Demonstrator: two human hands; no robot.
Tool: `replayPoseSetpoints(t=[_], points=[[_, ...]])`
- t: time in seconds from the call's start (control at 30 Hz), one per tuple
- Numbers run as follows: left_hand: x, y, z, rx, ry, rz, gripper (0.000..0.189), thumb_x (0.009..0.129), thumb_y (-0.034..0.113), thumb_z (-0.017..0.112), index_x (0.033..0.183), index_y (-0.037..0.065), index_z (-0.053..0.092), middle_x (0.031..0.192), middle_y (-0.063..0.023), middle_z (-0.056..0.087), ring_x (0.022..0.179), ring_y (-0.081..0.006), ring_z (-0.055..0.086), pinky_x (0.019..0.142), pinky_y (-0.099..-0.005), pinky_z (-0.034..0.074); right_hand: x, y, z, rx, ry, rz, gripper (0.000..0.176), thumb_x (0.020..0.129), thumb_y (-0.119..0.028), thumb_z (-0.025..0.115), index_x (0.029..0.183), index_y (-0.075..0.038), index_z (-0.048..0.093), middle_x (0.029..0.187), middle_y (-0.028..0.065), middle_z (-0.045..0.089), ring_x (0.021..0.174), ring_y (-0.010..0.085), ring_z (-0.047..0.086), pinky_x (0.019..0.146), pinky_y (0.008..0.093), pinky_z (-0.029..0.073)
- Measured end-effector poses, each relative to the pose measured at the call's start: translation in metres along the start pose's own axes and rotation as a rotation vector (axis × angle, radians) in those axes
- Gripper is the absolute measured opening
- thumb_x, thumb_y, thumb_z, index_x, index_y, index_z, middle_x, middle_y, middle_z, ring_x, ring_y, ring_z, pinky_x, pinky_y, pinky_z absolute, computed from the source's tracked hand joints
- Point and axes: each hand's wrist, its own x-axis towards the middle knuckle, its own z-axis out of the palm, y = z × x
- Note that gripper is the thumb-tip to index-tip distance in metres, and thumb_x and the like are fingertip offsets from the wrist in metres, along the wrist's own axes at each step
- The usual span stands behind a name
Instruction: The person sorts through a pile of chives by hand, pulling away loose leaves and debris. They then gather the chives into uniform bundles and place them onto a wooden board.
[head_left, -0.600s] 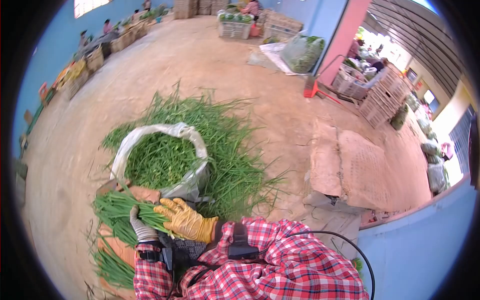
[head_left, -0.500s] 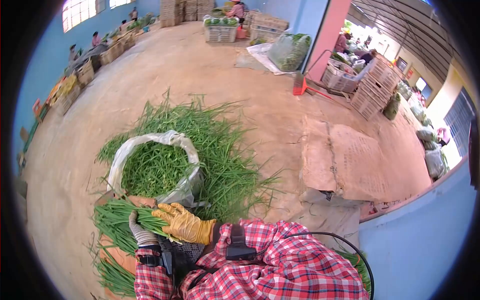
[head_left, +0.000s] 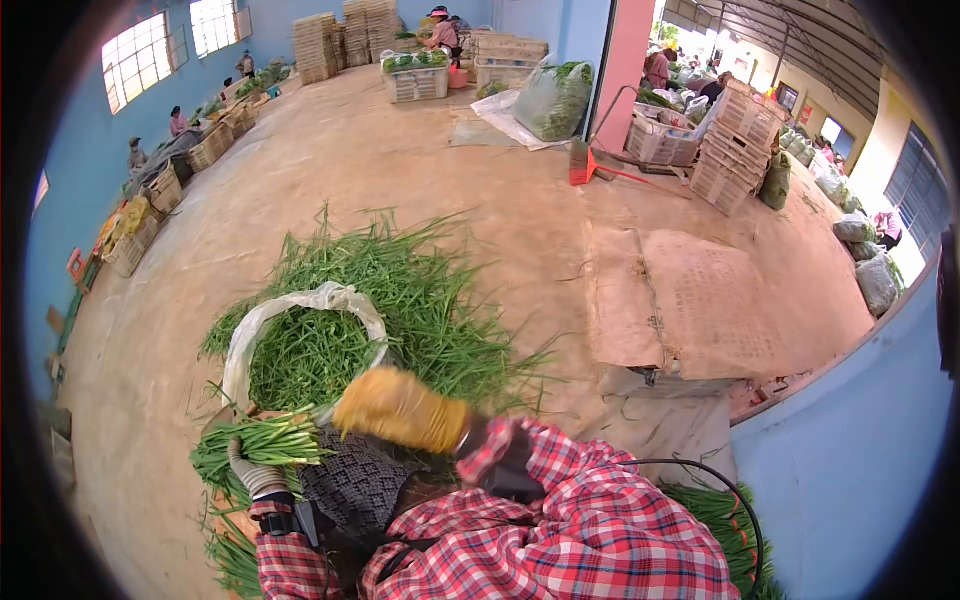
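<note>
My left hand (head_left: 252, 474), in a grey knit glove, grips a bundle of green chives (head_left: 262, 441) low at the left, just in front of my red plaid sleeve. My right hand (head_left: 398, 408), in a yellow glove, is blurred and raised above the bundle, next to the white sack (head_left: 300, 305) full of loose chives. Whether it holds anything cannot be made out. A wide heap of chives (head_left: 420, 300) lies on the floor around and behind the sack.
Flattened cardboard (head_left: 680, 300) lies on the floor to the right. More chive bundles (head_left: 225, 555) rest at bottom left. Crates (head_left: 735, 145), a bagged pile of greens (head_left: 555, 100) and seated people line the far walls. A blue wall (head_left: 850, 450) stands close on my right.
My right hand has lifted off the bundle and swung up and right toward the sack, now blurred. The left hand keeps the bundle. The view has tilted upward.
</note>
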Motion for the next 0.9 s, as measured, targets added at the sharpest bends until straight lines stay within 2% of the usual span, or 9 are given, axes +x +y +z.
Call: replayPoseSetpoints(t=[0.13,0.3,0.33,0.43,0.53,0.63,0.77,0.83,0.9], points=[[-0.013,0.019,0.022,0.056,-0.020,0.126,0.042,0.088,0.032,0.057,0.111,-0.003,0.059,0.111,-0.0172,0.064,0.098,-0.0315,0.061,0.092,-0.0443,0.050,-0.007,0.043,-0.035,-1.372,0.161,0.423,0.076,0.078,-0.033,0.067,0.142,-0.006,0.036,0.134,0.0246,0.046,0.120,0.0396,0.046,0.095,0.0449,0.041],[-0.035,0.005,0.064,0.081,-0.243,0.173,0.043,0.089,0.031,0.056,0.111,-0.005,0.057,0.107,-0.0208,0.064,0.097,-0.0360,0.062,0.093,-0.0462,0.050,-0.015,0.106,0.042,-0.235,0.035,0.178,0.095,0.082,-0.041,0.072,0.148,0.003,0.019,0.148,0.0282,0.029,0.138,0.0358,0.031,0.114,0.0383,0.026],[-0.037,0.003,0.070,0.105,-0.264,0.171,0.043,0.089,0.031,0.056,0.112,-0.005,0.057,0.107,-0.0210,0.064,0.097,-0.0362,0.062,0.092,-0.0462,0.050,-0.006,0.084,0.051,0.092,-0.105,0.427,0.096,0.082,-0.037,0.073,0.149,0.002,0.017,0.150,0.0275,0.028,0.137,0.0340,0.034,0.112,0.0393,0.029],[-0.034,0.005,0.063,0.145,-0.324,0.158,0.048,0.087,0.035,0.057,0.114,-0.005,0.057,0.111,-0.0217,0.063,0.104,-0.0361,0.060,0.098,-0.0498,0.046,0.009,0.075,0.073,0.594,-0.205,0.575,0.082,0.085,-0.027,0.069,0.148,-0.001,0.023,0.099,0.0123,0.063,0.077,0.0181,0.061,0.066,0.0291,0.050],[-0.050,0.000,0.077,0.154,-0.215,0.175,0.046,0.088,0.033,0.059,0.114,-0.004,0.058,0.111,-0.0195,0.064,0.104,-0.0341,0.061,0.097,-0.0477,0.047,0.013,0.099,0.094,0.950,-0.128,0.636,0.060,0.091,-0.023,0.061,0.142,-0.001,0.038,0.072,0.0009,0.054,0.058,0.0088,0.048,0.052,0.0249,0.040],[-0.038,0.012,0.060,0.071,0.083,0.334,0.042,0.089,0.029,0.058,0.115,-0.003,0.059,0.111,-0.0182,0.064,0.105,-0.0317,0.061,0.097,-0.0459,0.048,0.016,0.125,0.098,0.861,-0.133,0.489,0.042,0.094,-0.018,0.053,0.133,0.000,0.050,0.067,0.0001,0.052,0.057,0.0076,0.047,0.052,0.0253,0.040],[-0.054,0.040,0.043,0.119,-0.051,0.350,0.040,0.089,0.028,0.059,0.114,-0.003,0.061,0.111,-0.0171,0.065,0.103,-0.0298,0.061,0.099,-0.0451,0.046,0.020,0.150,0.065,0.161,0.036,0.092,0.038,0.089,-0.020,0.058,0.123,-0.001,0.057,0.077,0.0079,0.066,0.070,0.0195,0.063,0.066,0.0322,0.050],[-0.061,0.052,0.037,0.131,-0.157,0.302,0.034,0.088,0.028,0.061,0.107,0.001,0.063,0.104,-0.0131,0.067,0.094,-0.0285,0.064,0.088,-0.0442,0.052,0.025,0.121,0.022,-0.015,-0.230,0.511,0.048,0.087,-0.021,0.061,0.131,-0.004,0.052,0.102,0.0159,0.067,0.098,0.0275,0.064,0.087,0.0354,0.049],[-0.078,0.063,0.029,0.156,-0.125,0.332,0.032,0.088,0.027,0.061,0.108,0.001,0.061,0.102,-0.0110,0.066,0.091,-0.0267,0.064,0.087,-0.0429,0.052,0.006,0.175,0.047,-0.186,0.055,0.050,0.059,0.083,-0.025,0.063,0.137,-0.008,0.046,0.126,0.0235,0.056,0.116,0.0385,0.052,0.101,0.0397,0.040]])
